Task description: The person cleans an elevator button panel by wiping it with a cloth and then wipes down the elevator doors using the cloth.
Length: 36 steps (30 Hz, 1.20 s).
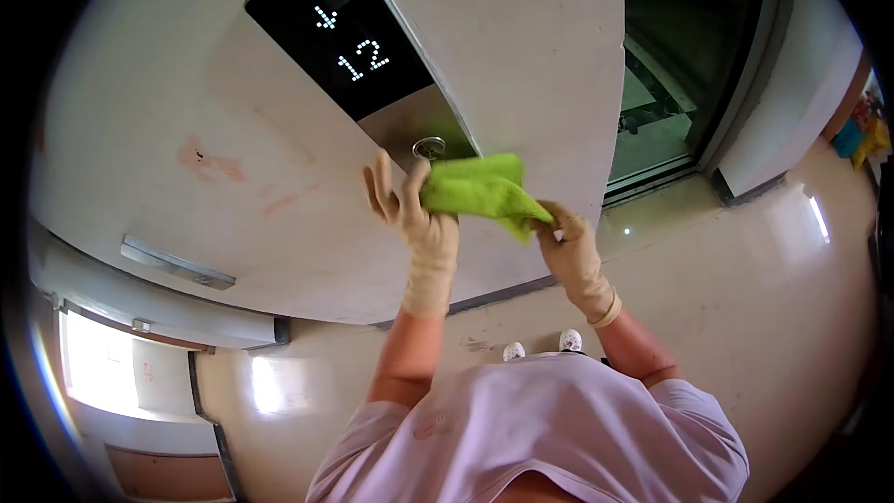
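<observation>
Our right hand point(570, 256) pinches the green cloth point(480, 188); our left hand point(424, 224) spreads fingers, grip we cannot tell. Best we smooth it evenly.

From my feed, the broad off-white wall point(177, 84) closes off the forward reach of my left grip point(410, 210) and right grip point(571, 259), with the tall black-and-silver display panel point(340, 39) on it just beyond the left one. The bright green fabric cloth point(475, 188) bridges the gap between the two grips, blocking a straight crossing there. I see free air below the cloth, between the bare forearms point(406, 354), and also outside the right grip, above the glossy beige floor point(773, 289)
</observation>
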Each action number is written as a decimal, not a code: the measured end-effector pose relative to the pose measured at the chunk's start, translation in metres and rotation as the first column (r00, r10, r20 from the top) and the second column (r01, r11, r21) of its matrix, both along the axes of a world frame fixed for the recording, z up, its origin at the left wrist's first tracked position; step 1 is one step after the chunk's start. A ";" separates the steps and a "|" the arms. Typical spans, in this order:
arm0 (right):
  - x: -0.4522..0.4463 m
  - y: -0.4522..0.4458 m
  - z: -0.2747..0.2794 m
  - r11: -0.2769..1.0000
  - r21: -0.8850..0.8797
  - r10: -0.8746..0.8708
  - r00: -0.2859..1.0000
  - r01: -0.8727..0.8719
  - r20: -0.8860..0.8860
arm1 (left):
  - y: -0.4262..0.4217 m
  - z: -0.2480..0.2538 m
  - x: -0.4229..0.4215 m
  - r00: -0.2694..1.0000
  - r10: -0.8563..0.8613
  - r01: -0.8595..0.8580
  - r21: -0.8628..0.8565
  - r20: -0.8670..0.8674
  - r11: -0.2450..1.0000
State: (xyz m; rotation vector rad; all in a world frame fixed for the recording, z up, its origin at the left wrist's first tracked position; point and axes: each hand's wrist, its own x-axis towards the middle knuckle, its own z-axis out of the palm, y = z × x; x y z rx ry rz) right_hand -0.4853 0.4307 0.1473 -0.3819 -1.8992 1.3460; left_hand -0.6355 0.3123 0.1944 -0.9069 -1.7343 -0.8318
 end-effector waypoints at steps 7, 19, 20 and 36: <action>-0.037 0.024 0.022 0.922 0.273 -0.215 0.949 0.275 -0.230 | -0.053 -0.057 0.054 0.579 -0.362 0.303 0.219 0.731 0.927; -0.110 -0.003 0.050 0.963 -0.257 -0.143 0.958 0.077 -0.248 | -0.055 -0.047 0.079 0.101 -0.529 0.292 0.484 0.842 0.825; -0.111 -0.001 0.052 0.976 -0.161 -0.188 0.949 0.150 -0.255 | -0.056 -0.049 0.081 0.082 -0.578 0.258 0.543 0.812 0.799; -0.114 0.001 0.082 0.959 -0.281 -0.130 0.923 0.025 -0.363 | -0.067 -0.026 0.071 -0.018 -0.585 0.367 0.550 0.811 0.750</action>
